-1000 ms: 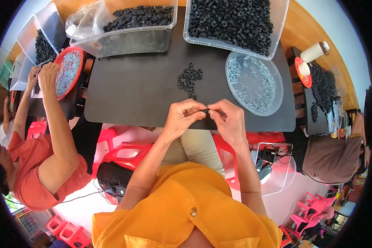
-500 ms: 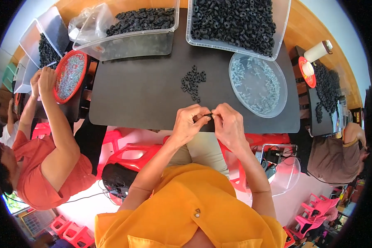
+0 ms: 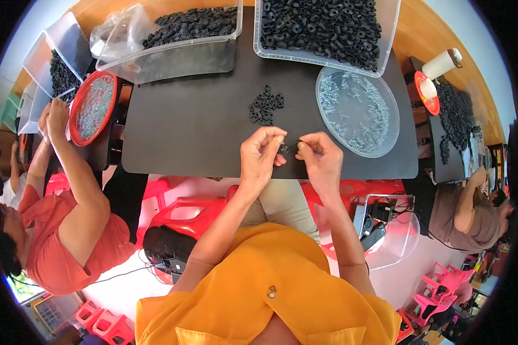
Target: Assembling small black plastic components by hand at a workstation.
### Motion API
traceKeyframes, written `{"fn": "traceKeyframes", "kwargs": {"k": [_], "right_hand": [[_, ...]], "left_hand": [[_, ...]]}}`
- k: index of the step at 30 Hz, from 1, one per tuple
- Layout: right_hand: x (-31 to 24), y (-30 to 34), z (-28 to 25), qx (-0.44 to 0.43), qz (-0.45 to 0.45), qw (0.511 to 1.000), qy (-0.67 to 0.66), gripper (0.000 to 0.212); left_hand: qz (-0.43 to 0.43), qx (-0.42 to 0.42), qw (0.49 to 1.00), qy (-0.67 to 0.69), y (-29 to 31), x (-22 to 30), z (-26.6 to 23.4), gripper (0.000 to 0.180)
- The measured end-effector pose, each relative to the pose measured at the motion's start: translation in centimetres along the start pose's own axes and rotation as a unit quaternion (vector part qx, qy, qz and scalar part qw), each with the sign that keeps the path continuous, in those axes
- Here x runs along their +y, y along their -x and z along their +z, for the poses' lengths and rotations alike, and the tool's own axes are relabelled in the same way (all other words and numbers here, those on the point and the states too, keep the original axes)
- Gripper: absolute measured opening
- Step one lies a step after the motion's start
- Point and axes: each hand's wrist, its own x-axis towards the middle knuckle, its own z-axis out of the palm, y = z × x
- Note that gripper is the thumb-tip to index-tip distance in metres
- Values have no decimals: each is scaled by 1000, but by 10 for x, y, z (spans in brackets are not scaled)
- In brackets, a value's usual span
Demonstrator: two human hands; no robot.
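Over the near edge of the dark table, my left hand [image 3: 258, 156] is closed, its thumb and fingers pinching a small black ring-like plastic part [image 3: 283, 149]. Just to its right, my right hand [image 3: 323, 162] is also closed, thumb against forefinger, on a tiny dark piece [image 3: 299, 142] whose kind I cannot make out. A narrow gap separates the fingertips. Beyond my left hand lies a loose pile of small black plastic parts [image 3: 265, 106]. To the right stands a round clear tray [image 3: 346, 130] holding many small metal springs [image 3: 379, 109].
Two clear bins of black parts stand at the back, the left bin [image 3: 190, 64] and the right bin [image 3: 322, 56]. A co-worker [image 3: 75, 230] sits at left beside a red tray [image 3: 117, 95] of springs. Another person [image 3: 460, 215] is at right. Red stools [image 3: 184, 215] stand below the table.
My hands were touching around a small black part and have now drawn apart, the left keeping a black part. Both have shifted slightly farther over the table. The view has shifted a little.
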Motion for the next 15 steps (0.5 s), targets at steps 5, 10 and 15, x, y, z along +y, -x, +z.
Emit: {"fn": "traceKeyframes", "kwargs": {"k": [5,10,15], "right_hand": [[-8,8,-7,-22,11,997,-73,8],[-9,10,3,-50,-12,997,-50,9],[-13,10,2,-29,-33,999,22,7]], "left_hand": [[-10,-4,1000,20,1,2,0,12],[23,-9,1000,0,2,-4,2,12],[14,-8,1000,-12,6,-3,1,12]]}}
